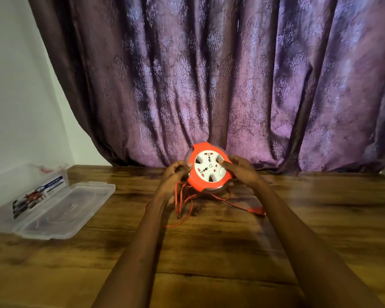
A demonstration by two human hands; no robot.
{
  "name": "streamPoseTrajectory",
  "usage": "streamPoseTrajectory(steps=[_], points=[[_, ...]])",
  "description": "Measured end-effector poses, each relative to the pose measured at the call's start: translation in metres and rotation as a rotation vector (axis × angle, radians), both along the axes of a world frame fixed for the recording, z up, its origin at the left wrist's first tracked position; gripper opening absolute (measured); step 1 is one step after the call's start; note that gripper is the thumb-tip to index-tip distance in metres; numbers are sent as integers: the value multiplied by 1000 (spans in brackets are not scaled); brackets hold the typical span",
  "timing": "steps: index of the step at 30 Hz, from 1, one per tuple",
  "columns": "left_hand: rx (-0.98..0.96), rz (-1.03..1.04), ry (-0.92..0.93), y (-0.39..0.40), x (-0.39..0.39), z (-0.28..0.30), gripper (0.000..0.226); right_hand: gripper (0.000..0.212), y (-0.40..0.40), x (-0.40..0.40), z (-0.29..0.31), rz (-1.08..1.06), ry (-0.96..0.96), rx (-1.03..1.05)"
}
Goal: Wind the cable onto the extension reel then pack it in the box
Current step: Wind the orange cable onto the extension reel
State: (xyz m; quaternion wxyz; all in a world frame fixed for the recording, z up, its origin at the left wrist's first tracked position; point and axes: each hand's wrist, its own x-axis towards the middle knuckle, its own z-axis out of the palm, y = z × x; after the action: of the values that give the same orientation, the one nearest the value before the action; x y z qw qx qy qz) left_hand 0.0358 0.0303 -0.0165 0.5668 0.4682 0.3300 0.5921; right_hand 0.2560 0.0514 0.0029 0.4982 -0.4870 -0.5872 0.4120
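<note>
The round orange extension reel (203, 181) with a white socket face is held tilted above the wooden table (209, 252), its face toward me. My left hand (176, 174) grips its left edge. My right hand (240, 168) holds the right side, thumb on the white face. Thin orange cable (182, 203) hangs in loose loops under the reel onto the table and ends in an orange plug (257, 211) lying at the right. The clear plastic box (29, 185) stands open at the far left.
The box's clear lid (69, 210) lies flat on the table beside the box, and a printed label card (38, 196) leans at the box's front. A purple patterned curtain (209, 85) hangs behind the table's far edge. White wall at left.
</note>
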Motion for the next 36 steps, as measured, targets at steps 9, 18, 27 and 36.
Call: streamPoseTrajectory(steps=[9,18,27,36], points=[[6,-176,294,4,-26,8,29,13,-3,17,-10,-94,310,26],[208,-219,807,0,-9,-4,48,49,-15,49,-3,-283,418,84],[187,-166,852,0,0,-27,34,50,-27,91,-17,-523,535,181],[521,-9,1466,12,38,-10,89,56,-36,109,-35,-550,602,103]])
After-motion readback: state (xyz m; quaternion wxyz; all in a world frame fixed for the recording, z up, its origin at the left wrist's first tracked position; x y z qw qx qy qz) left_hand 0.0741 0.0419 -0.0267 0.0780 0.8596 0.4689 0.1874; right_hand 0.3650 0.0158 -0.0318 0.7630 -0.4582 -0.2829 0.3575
